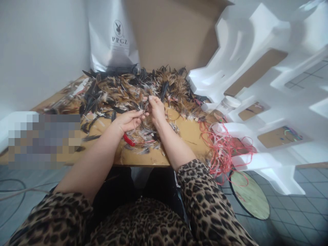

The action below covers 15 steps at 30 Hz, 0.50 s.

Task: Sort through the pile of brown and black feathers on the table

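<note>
My left hand and my right hand meet over the middle of the table, fingertips almost touching. Both are closed in a pinch on what look like small feathers, dark and hard to separate from the heap behind. The heap of brown and black feathers spreads just beyond my hands. Below my left hand lies a red-handled tool, partly among loose pale and brown feathers near the table's front edge.
Tangled pink-red string hangs over the right side of the yellowish table. White foam pieces and a lidded jar stand at the right. A white printed bag stands behind. A round-topped stool is on the floor.
</note>
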Available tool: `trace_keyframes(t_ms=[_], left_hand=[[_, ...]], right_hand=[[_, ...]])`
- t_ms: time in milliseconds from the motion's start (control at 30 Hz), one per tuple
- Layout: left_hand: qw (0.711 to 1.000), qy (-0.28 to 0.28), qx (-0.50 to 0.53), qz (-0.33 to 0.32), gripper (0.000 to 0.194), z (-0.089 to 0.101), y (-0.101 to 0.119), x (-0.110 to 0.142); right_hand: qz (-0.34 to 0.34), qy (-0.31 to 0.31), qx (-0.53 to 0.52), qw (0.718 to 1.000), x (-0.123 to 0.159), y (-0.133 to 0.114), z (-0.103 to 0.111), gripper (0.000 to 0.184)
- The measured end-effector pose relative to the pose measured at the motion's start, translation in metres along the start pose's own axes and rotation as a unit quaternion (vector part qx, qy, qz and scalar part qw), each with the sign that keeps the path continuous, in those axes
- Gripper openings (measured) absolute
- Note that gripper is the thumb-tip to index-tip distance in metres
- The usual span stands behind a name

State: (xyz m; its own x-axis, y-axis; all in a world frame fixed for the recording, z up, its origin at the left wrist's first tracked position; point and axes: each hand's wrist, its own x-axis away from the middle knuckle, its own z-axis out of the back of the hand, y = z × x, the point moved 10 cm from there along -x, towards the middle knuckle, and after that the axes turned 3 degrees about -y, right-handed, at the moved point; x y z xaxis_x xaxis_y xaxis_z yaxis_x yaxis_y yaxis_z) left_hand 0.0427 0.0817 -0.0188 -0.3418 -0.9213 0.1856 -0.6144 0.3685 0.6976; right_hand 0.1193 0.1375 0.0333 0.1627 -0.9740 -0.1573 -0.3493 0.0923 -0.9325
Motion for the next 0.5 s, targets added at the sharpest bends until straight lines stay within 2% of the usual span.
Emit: trace_keyframes(t_ms=[133,367,433,500], left_hand=[[1.0,0.019,0.014,-0.019,0.009,0.003,0.006,0.0],[0.994,0.037,0.018,-0.106,0.008,0.007,0.033,0.008],[0.991,0.035,-0.001,-0.13,0.009,0.007,0.04,0.009],[0.987,0.036,-0.03,-0.152,0.007,0.007,0.044,0.009]], right_hand=[[0.024,0.003,0.009,1.0,-0.004,-0.006,0.005,0.028],[0.036,0.066,0.05,0.996,-0.014,-0.017,0.035,0.044],[0.039,0.054,0.083,0.994,-0.013,-0.018,0.033,0.043],[0.035,0.01,0.126,0.991,-0.009,-0.017,0.022,0.042]])
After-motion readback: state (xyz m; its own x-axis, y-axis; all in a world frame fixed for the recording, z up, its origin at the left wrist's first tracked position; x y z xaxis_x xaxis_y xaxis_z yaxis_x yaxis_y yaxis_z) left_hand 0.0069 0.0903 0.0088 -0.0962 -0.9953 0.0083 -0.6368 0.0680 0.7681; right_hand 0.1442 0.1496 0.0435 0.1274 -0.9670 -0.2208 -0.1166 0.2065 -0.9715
